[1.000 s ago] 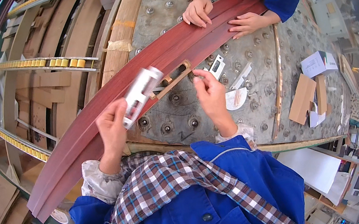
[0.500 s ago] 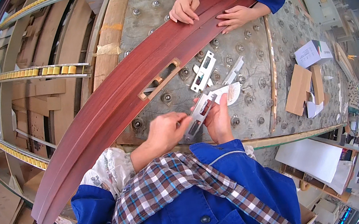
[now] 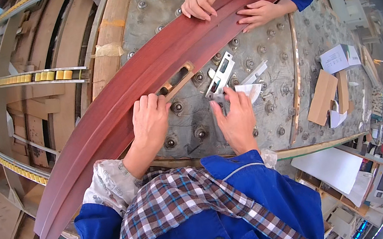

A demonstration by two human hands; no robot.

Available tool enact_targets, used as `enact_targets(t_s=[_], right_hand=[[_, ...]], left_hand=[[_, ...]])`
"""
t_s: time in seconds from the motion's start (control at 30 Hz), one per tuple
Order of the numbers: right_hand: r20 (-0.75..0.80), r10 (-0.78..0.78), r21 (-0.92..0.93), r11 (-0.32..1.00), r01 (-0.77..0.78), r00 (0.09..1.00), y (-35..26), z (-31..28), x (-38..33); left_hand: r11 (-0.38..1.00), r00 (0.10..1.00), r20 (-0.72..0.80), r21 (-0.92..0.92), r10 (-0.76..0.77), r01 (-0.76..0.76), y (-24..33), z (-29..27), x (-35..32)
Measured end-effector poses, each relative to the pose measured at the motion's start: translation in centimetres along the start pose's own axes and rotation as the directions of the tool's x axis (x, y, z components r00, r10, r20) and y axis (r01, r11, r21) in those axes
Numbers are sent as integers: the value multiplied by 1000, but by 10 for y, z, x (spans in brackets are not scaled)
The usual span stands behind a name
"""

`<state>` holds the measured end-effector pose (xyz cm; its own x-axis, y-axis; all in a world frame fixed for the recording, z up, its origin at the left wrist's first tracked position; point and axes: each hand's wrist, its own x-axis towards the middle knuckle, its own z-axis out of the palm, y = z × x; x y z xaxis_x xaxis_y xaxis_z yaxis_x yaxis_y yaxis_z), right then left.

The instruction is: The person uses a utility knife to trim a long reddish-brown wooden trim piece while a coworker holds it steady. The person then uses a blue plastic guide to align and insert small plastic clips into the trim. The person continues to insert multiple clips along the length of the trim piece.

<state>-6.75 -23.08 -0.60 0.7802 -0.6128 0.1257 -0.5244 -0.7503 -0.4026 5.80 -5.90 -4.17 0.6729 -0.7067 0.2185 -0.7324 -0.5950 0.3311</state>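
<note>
left hand [image 3: 150,121] flat and open on curved red wooden rail [image 3: 114,117] beside its slot; right hand [image 3: 236,119] open, fingertips touching metal plate [image 3: 220,76] on studded tabletop [image 3: 272,54].

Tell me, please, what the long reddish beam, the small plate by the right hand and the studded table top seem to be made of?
The reddish beam looks like wood with a smooth red-brown stain: faint grain, and paler bare wood inside its cut slot. The small plate seems to be bright metal, silvery with punched openings. The table top looks like dull grey metal, worn and mottled, set with rows of round studs, perhaps ball rollers.
</note>
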Motion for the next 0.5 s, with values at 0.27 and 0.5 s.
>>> enact_targets(t_s=[0.27,0.5], right_hand=[[52,-620,170,778,604,783,-10,12,90],[196,-812,322,583,746,549,2,24,135]], left_hand=[[999,999,51,-48,-3,5,0,-10,0],[995,998,-9,-73,-65,64,-1,-10,-7]])
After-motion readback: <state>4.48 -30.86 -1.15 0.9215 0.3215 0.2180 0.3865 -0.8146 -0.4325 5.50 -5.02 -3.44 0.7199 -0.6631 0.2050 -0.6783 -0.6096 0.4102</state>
